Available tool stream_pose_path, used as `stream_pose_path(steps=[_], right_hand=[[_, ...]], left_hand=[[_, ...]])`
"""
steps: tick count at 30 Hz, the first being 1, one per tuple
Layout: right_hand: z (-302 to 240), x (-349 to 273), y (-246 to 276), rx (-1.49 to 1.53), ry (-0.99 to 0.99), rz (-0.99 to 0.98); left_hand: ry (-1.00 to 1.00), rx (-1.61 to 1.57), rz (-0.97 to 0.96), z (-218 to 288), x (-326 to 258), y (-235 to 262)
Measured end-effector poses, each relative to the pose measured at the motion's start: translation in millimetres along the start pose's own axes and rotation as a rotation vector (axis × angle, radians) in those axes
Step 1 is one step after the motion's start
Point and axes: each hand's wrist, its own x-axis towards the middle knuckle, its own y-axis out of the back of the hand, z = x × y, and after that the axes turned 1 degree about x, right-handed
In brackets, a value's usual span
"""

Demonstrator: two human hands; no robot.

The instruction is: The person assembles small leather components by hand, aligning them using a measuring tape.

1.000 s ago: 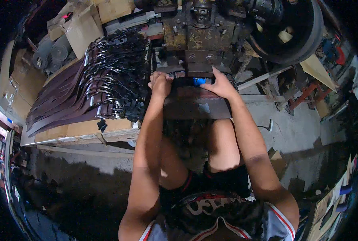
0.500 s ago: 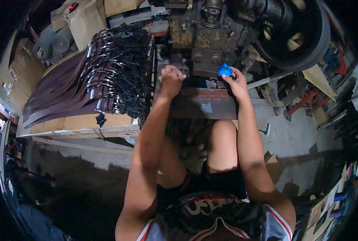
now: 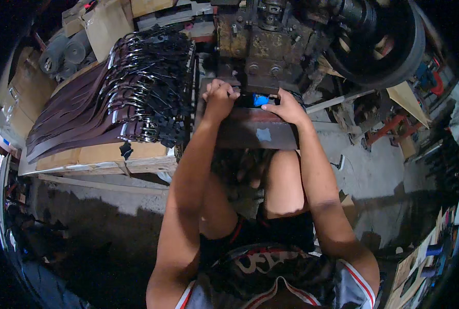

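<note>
At the bed of an old press machine (image 3: 263, 49), my right hand (image 3: 288, 109) pinches a small bright blue piece (image 3: 260, 100) between thumb and fingers. The piece sits low under the press head, over the dark gap behind the front plate (image 3: 250, 133). To the left of it my left hand (image 3: 220, 101) rests on the machine's edge with its fingers curled in. Anything inside those fingers is hidden.
Left of the machine, many brown straps (image 3: 74, 116) with metal hooks and black ends lie on a cardboard-topped table (image 3: 100, 159). A large dark flywheel (image 3: 417, 46) stands at the upper right. A pale patch (image 3: 264, 135) marks the front plate.
My right hand has moved left and slightly down, bringing the blue piece from beside the press head to beneath it. My left hand stays in nearly the same place.
</note>
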Motion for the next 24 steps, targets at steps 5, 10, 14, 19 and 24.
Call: stream_pose_path(steps=[5, 10, 14, 19, 24], right_hand=[[33.6, -1.4, 12.1, 0.103, -0.1, 0.037], [29.5, -4.8, 12.9, 0.414, -0.055, 0.117], [-13.4, -8.8, 2.3, -0.022, -0.062, 0.075], [1.3, -7.8, 6.0, -0.002, -0.039, 0.033], [2.0, -4.9, -1.4, -0.023, -0.004, 0.072]], left_hand=[[0.028, -0.004, -0.04, 8.3, 1.6, -0.2], [0.03, 0.01, -0.043, 4.8, 0.9, 0.4], [0.022, 0.009, -0.043, 4.9, -1.2, 5.9], [-0.01, -0.022, -0.027, 3.8, 1.2, 0.4], [-0.048, 0.012, -0.002, -8.8, 1.4, -4.1]])
